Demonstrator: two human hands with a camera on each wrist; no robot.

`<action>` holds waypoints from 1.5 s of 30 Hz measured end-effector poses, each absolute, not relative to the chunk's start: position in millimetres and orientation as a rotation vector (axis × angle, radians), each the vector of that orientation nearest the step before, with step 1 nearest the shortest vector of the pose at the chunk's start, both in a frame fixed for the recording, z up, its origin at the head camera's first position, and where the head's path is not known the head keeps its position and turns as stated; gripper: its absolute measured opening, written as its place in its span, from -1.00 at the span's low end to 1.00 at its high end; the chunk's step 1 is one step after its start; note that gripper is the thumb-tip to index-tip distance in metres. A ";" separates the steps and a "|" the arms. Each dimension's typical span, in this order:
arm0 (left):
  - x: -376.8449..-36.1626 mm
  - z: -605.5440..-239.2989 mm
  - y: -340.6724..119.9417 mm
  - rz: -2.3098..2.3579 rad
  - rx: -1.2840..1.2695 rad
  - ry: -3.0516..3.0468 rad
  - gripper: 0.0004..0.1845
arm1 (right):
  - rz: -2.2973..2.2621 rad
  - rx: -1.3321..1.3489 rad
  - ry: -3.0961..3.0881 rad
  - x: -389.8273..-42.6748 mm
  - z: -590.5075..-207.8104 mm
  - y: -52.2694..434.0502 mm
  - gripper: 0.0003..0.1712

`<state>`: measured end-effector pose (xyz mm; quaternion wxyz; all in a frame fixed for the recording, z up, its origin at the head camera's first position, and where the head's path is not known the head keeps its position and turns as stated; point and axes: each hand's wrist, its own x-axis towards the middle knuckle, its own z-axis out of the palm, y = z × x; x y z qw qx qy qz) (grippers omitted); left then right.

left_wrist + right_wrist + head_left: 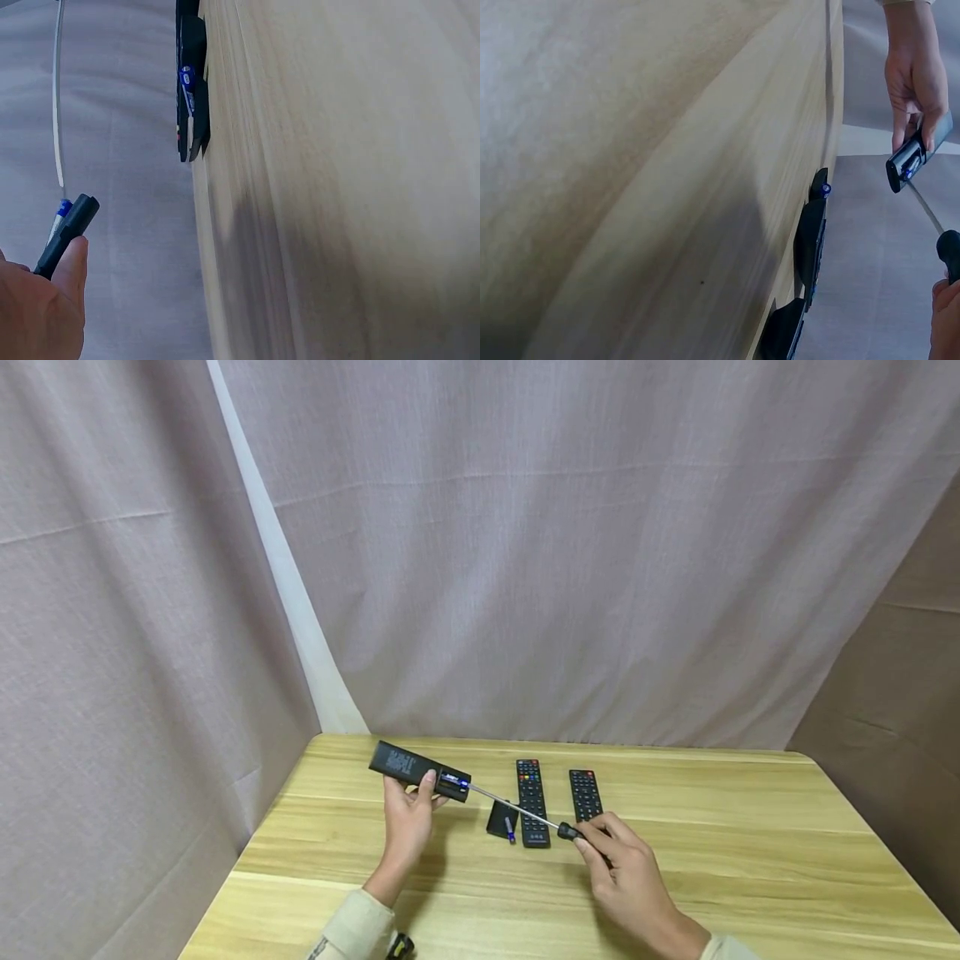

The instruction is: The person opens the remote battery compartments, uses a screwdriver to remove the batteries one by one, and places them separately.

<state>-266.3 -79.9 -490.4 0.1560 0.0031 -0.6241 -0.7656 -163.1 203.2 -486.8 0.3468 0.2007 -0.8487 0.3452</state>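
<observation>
My left hand (408,818) grips a black remote control (405,763) above the table, its back with printed text facing up and its battery compartment uncovered. A blue battery (454,780) sits in that compartment. In my right hand (626,872) is a screwdriver (517,808), held by its black handle. The long metal shaft reaches left, its tip right at the battery's end. The right wrist view shows the shaft meeting the compartment of the remote (909,161) beside the battery. On the table below lies a loose blue battery (510,829) on a small black cover (498,819).
Two more black remotes lie face up on the wooden table (750,827): a long one (532,802) in the middle and a shorter one (585,793) partly behind my right hand. A black and yellow object (401,947) shows beside my left sleeve. Curtains (525,568) hang behind the table.
</observation>
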 end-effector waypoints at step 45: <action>-274.1 -494.9 -84.4 -1.922 0.130 -2.103 -0.66 | 0.904 0.347 -2.413 -147.8 -494.8 204.9 -0.84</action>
